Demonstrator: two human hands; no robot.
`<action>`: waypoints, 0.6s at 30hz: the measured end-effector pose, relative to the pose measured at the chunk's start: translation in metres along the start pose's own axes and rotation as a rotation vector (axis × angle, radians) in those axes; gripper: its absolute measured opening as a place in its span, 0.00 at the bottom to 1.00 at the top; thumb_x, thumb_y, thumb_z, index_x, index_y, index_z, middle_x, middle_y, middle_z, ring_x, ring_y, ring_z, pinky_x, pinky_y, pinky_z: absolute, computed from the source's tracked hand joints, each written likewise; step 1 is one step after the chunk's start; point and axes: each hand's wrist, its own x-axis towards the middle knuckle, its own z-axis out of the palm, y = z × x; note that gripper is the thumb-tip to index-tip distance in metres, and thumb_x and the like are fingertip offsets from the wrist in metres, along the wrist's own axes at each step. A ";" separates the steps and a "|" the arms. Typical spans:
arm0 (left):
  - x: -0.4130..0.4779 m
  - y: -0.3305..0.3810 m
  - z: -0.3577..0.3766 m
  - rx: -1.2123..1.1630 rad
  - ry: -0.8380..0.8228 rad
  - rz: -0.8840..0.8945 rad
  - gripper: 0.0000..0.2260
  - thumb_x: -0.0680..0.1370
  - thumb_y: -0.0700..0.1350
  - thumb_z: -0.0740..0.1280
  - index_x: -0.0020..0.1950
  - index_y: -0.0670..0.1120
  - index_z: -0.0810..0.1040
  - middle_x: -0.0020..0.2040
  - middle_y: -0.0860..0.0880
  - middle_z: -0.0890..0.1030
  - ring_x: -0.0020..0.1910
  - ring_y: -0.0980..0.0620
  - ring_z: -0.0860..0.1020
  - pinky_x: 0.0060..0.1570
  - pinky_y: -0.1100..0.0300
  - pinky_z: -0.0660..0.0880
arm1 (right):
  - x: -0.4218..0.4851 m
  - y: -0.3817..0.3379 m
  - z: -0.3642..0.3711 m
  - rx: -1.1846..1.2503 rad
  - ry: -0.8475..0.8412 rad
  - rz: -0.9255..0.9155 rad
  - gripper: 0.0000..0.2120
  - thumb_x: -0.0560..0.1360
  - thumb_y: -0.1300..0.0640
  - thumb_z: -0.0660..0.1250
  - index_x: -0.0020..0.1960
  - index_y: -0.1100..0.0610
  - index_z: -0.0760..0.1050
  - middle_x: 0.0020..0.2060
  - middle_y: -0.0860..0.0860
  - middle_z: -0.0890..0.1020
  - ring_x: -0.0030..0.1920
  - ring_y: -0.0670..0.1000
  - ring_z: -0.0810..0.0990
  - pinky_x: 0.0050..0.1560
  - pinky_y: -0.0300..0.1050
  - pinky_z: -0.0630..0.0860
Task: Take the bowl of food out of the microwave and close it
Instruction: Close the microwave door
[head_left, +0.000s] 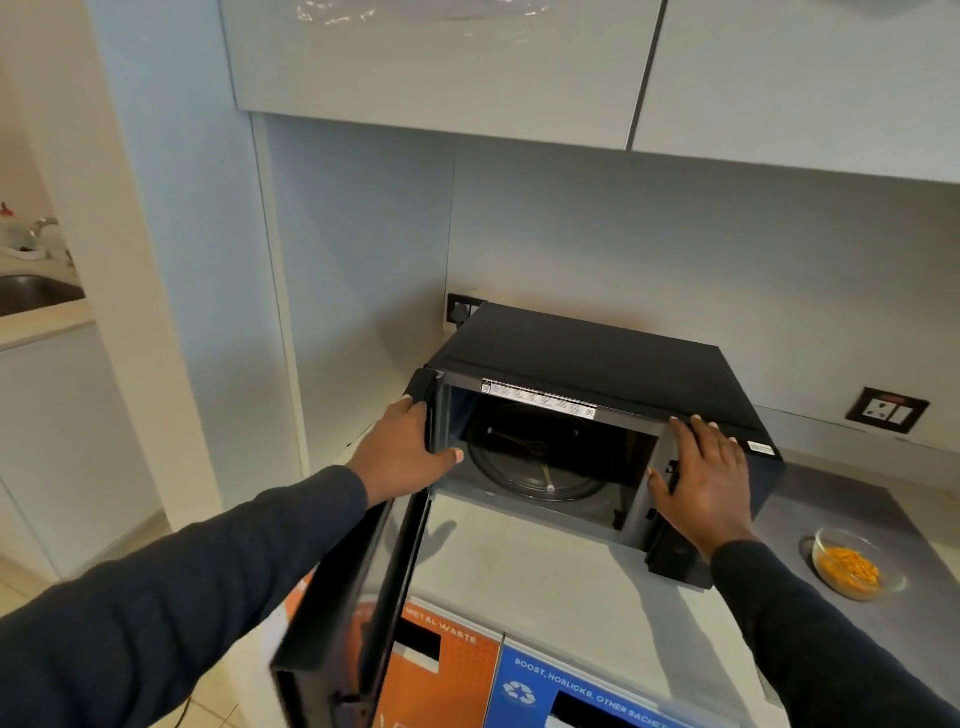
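**Bowl is out, door is waiting to be swung shut**

The bowl of food (852, 566), clear glass with orange pieces inside, is sitting on the grey surface (545, 566) at about 3 o'clock from the microwave (597, 364), well apart from both hands. The cavity is showing only the bare turntable (540, 457), so the taking-out step looks finished and the closing step is in hand.

The left hand (405, 452) is gripping the top edge of the open door (374, 571), fingers curled over it and thumb pressing the inner face. The right hand (701, 478) is lying flat and spread wide against the microwave's front right frame, holding nothing, apparently bracing the body.

The next move is calling for the left hand to sweep the door round toward 3 o'clock until it latches, while the right hand is pulling clear of the frame so its fingers are not getting pinched.

Waste bins (519, 675) with orange and blue labels are standing at 6 o'clock below the surface; a wall socket (888, 409) is sitting at 2 o'clock. Nothing else is lying in the door's path.
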 end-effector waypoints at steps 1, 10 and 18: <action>0.000 0.007 0.004 0.006 -0.013 0.005 0.36 0.76 0.62 0.68 0.78 0.45 0.65 0.80 0.41 0.63 0.79 0.42 0.61 0.76 0.47 0.64 | 0.001 0.001 -0.001 0.004 -0.001 -0.002 0.37 0.76 0.42 0.68 0.79 0.56 0.61 0.79 0.60 0.64 0.80 0.61 0.59 0.80 0.61 0.54; 0.002 0.066 0.056 0.058 -0.066 0.239 0.39 0.79 0.70 0.53 0.82 0.46 0.57 0.84 0.47 0.55 0.83 0.48 0.51 0.79 0.52 0.46 | 0.015 0.011 -0.015 -0.028 -0.021 -0.053 0.37 0.78 0.35 0.59 0.78 0.58 0.64 0.75 0.57 0.72 0.75 0.58 0.68 0.76 0.56 0.64; 0.040 0.118 0.091 0.167 -0.072 0.401 0.41 0.78 0.72 0.43 0.83 0.46 0.53 0.84 0.46 0.53 0.83 0.48 0.49 0.80 0.47 0.47 | 0.020 0.029 -0.033 0.187 -0.078 -0.088 0.34 0.79 0.36 0.49 0.75 0.55 0.70 0.72 0.55 0.75 0.72 0.57 0.71 0.73 0.53 0.66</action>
